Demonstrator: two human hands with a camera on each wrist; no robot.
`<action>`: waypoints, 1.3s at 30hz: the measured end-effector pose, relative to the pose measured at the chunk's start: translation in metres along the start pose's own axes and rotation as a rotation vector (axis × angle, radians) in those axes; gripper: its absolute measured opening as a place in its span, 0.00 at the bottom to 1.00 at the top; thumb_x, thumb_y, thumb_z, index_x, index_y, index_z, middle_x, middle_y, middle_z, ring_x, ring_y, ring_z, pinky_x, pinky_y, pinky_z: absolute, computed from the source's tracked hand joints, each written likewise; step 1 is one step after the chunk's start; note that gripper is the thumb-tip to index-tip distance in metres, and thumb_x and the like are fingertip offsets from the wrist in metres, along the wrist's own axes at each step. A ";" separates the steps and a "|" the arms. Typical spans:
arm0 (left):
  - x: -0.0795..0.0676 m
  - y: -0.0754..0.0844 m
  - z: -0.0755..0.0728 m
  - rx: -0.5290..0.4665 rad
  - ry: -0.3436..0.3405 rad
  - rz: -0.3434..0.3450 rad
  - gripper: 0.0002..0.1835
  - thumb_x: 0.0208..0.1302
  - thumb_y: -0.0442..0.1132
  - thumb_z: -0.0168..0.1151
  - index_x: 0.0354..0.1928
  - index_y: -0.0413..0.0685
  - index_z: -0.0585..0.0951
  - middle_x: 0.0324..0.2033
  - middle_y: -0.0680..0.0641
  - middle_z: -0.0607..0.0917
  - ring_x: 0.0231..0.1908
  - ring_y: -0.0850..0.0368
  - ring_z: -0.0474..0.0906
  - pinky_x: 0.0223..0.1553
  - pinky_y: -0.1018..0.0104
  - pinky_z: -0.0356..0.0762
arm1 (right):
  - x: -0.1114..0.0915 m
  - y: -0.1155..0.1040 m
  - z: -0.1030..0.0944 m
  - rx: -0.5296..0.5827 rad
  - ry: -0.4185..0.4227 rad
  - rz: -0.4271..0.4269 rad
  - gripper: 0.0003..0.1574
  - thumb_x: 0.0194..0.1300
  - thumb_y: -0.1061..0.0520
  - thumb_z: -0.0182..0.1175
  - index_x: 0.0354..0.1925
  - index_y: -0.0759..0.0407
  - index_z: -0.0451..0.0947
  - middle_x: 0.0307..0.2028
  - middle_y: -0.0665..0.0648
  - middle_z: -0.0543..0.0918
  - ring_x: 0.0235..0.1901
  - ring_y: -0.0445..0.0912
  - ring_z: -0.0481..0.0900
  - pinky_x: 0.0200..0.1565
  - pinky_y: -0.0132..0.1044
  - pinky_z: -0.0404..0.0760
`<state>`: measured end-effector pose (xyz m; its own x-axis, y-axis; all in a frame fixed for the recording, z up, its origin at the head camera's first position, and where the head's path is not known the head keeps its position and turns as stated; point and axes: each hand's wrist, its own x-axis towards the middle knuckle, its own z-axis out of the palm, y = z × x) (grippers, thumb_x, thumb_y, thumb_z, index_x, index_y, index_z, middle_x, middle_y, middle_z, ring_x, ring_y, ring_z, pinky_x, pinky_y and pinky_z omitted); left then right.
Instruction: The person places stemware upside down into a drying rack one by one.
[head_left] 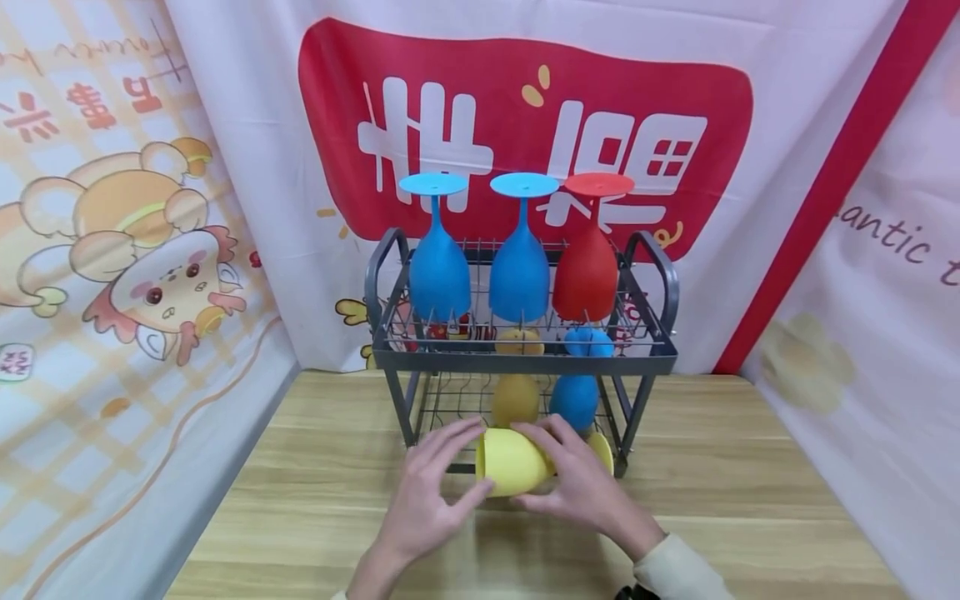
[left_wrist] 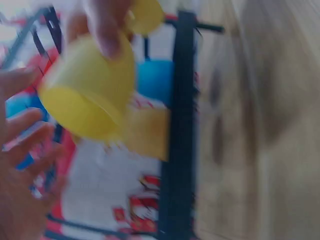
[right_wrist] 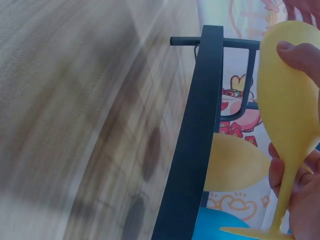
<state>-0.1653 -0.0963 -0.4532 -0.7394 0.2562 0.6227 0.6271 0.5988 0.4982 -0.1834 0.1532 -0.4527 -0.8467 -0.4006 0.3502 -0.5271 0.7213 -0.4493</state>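
Note:
A yellow goblet (head_left: 513, 462) lies sideways in the air before the rack's lower tier, its mouth facing left. My right hand (head_left: 585, 483) holds it; in the right wrist view the thumb presses the bowl (right_wrist: 290, 95) and fingers curl round the stem (right_wrist: 286, 192). My left hand (head_left: 431, 492) is beside the mouth with its fingers spread. The left wrist view, somewhat blurred, shows those fingers (left_wrist: 37, 135) apart from the rim. Behind the hands, an orange-yellow goblet (head_left: 516, 400) and a blue goblet (head_left: 575, 402) stand upside down on the lower tier.
The dark two-tier wire rack (head_left: 525, 360) stands on a wood-grain table (head_left: 322, 500) against a printed cloth. Its top tier carries two upturned blue goblets (head_left: 438, 279) and a red goblet (head_left: 587, 279) in a row. Curved handles (head_left: 660, 275) rise at both ends.

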 end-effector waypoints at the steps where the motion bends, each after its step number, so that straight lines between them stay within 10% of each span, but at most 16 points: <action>1: 0.004 0.005 -0.003 0.041 -0.082 0.006 0.38 0.60 0.55 0.77 0.72 0.56 0.77 0.73 0.55 0.78 0.71 0.52 0.76 0.67 0.38 0.76 | 0.001 -0.001 0.000 -0.006 -0.008 0.000 0.58 0.46 0.38 0.85 0.73 0.40 0.73 0.59 0.48 0.77 0.52 0.42 0.80 0.53 0.46 0.88; 6: 0.019 0.019 -0.007 0.277 -0.305 0.059 0.51 0.52 0.67 0.79 0.75 0.54 0.74 0.75 0.52 0.76 0.72 0.50 0.75 0.70 0.44 0.77 | 0.003 -0.005 -0.001 0.002 -0.049 0.044 0.57 0.47 0.37 0.85 0.72 0.42 0.73 0.58 0.47 0.76 0.52 0.40 0.78 0.55 0.45 0.88; 13: 0.026 0.021 0.004 0.476 -0.312 0.208 0.51 0.43 0.63 0.85 0.69 0.50 0.79 0.63 0.49 0.86 0.63 0.52 0.83 0.65 0.52 0.82 | 0.004 -0.007 0.001 -0.049 -0.057 0.017 0.55 0.45 0.37 0.86 0.69 0.48 0.76 0.57 0.48 0.78 0.53 0.41 0.78 0.55 0.45 0.89; 21: 0.023 0.013 0.009 0.441 -0.306 0.182 0.49 0.39 0.57 0.88 0.66 0.47 0.81 0.57 0.46 0.88 0.58 0.50 0.85 0.64 0.51 0.83 | 0.002 -0.013 0.001 -0.185 -0.059 -0.029 0.56 0.48 0.32 0.83 0.69 0.49 0.76 0.58 0.49 0.79 0.54 0.44 0.80 0.56 0.45 0.88; 33: -0.002 -0.007 0.020 -0.124 -0.144 -0.311 0.47 0.37 0.48 0.91 0.66 0.58 0.82 0.58 0.52 0.88 0.54 0.56 0.84 0.53 0.59 0.81 | -0.020 -0.009 0.009 -0.089 0.454 -0.305 0.47 0.44 0.50 0.87 0.61 0.62 0.81 0.57 0.59 0.83 0.56 0.51 0.81 0.65 0.31 0.81; 39: -0.011 -0.008 0.031 -0.392 -0.041 -0.544 0.47 0.40 0.50 0.90 0.68 0.61 0.80 0.61 0.49 0.87 0.54 0.52 0.82 0.54 0.56 0.79 | -0.028 -0.007 0.019 0.126 0.403 -0.045 0.44 0.50 0.48 0.85 0.63 0.54 0.80 0.56 0.51 0.84 0.53 0.47 0.84 0.58 0.37 0.87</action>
<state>-0.1693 -0.0802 -0.4828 -0.9791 0.0289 0.2015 0.1995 0.3324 0.9218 -0.1575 0.1484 -0.4746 -0.7396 -0.1596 0.6539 -0.5891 0.6233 -0.5142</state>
